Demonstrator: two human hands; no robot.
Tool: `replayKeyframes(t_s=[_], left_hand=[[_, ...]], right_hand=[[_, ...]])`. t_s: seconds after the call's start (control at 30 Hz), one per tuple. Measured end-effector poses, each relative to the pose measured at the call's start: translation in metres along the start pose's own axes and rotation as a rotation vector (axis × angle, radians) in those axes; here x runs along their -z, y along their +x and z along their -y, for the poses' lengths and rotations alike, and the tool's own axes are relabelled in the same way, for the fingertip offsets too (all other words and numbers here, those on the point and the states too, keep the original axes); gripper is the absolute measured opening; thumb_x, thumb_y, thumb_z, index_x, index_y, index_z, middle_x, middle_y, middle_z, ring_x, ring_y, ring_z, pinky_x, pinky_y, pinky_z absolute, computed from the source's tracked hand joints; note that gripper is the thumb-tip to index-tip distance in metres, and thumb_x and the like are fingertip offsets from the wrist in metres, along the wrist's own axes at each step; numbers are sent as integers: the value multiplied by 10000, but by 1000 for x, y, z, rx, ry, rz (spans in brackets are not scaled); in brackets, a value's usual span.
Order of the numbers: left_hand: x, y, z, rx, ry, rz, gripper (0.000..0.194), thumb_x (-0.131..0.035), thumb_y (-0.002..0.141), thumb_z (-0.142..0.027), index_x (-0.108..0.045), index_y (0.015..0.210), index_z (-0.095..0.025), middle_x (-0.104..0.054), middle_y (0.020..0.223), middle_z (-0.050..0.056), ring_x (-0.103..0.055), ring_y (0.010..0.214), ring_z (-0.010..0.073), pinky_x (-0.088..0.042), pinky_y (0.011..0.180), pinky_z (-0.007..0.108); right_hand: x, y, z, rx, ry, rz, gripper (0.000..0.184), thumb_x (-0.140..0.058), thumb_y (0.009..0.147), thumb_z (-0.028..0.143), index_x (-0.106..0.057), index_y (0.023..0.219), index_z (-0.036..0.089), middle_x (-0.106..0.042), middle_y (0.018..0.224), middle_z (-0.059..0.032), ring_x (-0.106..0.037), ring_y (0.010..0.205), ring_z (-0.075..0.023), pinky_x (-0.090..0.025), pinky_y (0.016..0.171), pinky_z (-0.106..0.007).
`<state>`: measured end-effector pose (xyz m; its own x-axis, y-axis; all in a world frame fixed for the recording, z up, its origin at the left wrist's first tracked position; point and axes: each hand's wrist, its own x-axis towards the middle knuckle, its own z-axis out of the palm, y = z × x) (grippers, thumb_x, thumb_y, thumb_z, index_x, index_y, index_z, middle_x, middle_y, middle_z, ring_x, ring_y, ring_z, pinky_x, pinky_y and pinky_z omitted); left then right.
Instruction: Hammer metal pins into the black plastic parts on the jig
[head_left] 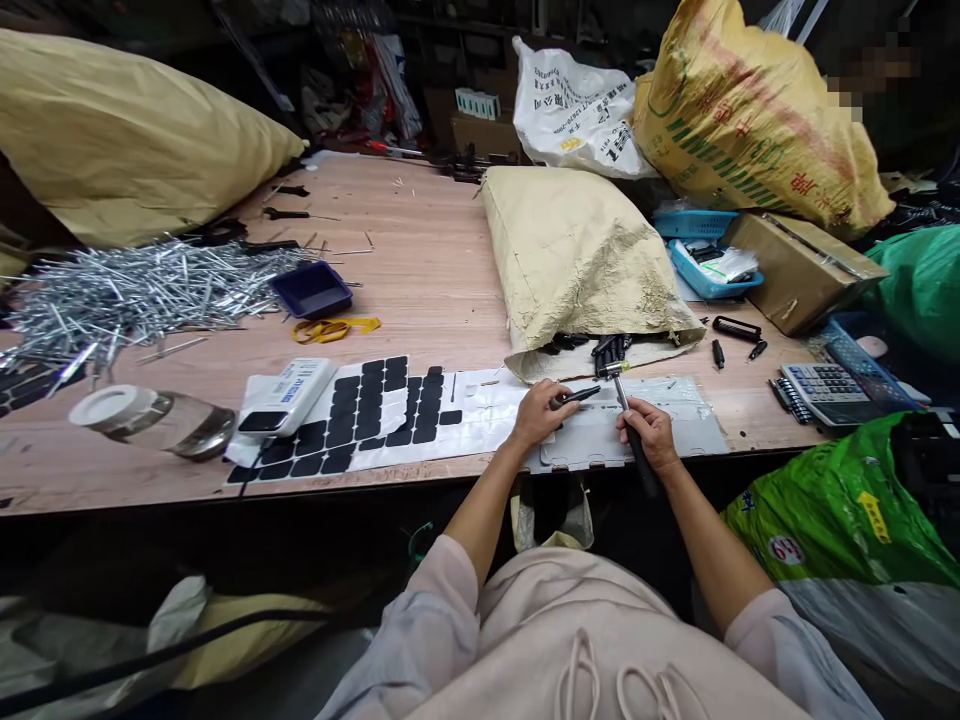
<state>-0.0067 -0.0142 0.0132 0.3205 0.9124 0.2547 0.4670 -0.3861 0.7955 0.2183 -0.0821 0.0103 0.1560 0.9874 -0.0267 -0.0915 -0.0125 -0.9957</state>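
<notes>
My right hand [649, 432] is wrapped round the black grip of a small hammer [622, 396]. The hammer's metal shaft points away from me, and its head has a yellowish end. My left hand [538, 412] is closed on a slim black pointed part [576, 397], held low over a grey board [600, 450] at the table's front edge. Just beyond both hands lies the mouth of a beige woven sack [577, 250]. Several black parts [611, 350] spill from it, close to the hammer head.
Left of my hands lie a sheet of black stickers [360, 410], a white device [292, 395], a jar [157, 420], a dark blue tray [311, 290] and a heap of metal rods [150, 290]. On the right are a calculator [825, 393], a cardboard box [799, 270] and a green bag [832, 500].
</notes>
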Motion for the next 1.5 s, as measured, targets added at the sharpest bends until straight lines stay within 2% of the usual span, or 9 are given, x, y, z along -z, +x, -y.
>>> replayKeyframes(t_s=[0.2,0.33,0.47,0.63,0.77,0.93,1.03,1.23,1.5], left_hand=[[30,-100,-30,125,-218,184,233,-649,831,-381,-715,900,-168,-465,528,-61,-396,488,82,-333,518,218],[28,-153,-30,286,63,345,187,-631,827,-353,-730,840,-195,-521,525,-44,-468,509,94,-344,562,229],[11,-167,-20,423,396,448,303,-570,894,-379,-708,1129,-246,-696,729,13,-668,731,182,-407,652,255],[14,-137,-39,346,337,555,405,-589,894,-442,-659,1265,-297,-729,778,12,-695,773,197,-430,673,255],[29,-60,-54,247,285,404,309,-556,905,-465,-764,1034,-276,-709,712,2,-649,680,167,-405,625,250],[29,55,-22,337,427,78,397,-528,904,-300,-661,1277,-268,-746,931,53,-670,866,231,-451,702,300],[25,94,1,389,566,54,447,-517,859,-181,-652,1272,-282,-730,1100,102,-659,1002,292,-467,796,377],[24,104,13,432,674,101,361,-509,857,-152,-697,1152,-240,-719,1108,145,-660,1016,316,-459,821,416],[25,51,-24,190,508,89,251,-624,873,-335,-718,1100,-286,-728,876,27,-647,832,222,-434,718,298]], right_hand=[[3,1,-3,-7,-16,40,385,-690,784,418,-660,1056,149,-645,658,18,-539,430,-106,-425,412,-239],[4,0,-5,-11,-25,46,404,-684,792,424,-667,1085,146,-643,665,16,-537,437,-107,-419,406,-237],[2,-1,-2,-6,-30,37,397,-687,785,412,-663,1078,146,-642,656,20,-531,427,-106,-423,411,-241],[-1,-1,-1,5,-39,48,404,-694,767,414,-650,1067,147,-640,636,27,-533,414,-112,-433,414,-254],[-1,1,-3,5,-39,38,408,-698,767,422,-646,1063,146,-644,637,27,-541,413,-113,-426,409,-249],[-1,1,-2,3,-23,27,416,-697,768,428,-645,1070,147,-644,633,27,-541,406,-112,-418,393,-242],[-2,1,-2,12,-25,27,403,-690,780,436,-647,1058,148,-642,637,23,-538,413,-113,-424,395,-250],[-3,1,-2,17,-18,25,387,-679,793,441,-651,1048,151,-641,645,19,-530,415,-110,-425,393,-250],[-2,1,-3,1,-14,-7,425,-691,774,439,-655,1074,140,-644,643,17,-544,416,-112,-436,397,-245]])
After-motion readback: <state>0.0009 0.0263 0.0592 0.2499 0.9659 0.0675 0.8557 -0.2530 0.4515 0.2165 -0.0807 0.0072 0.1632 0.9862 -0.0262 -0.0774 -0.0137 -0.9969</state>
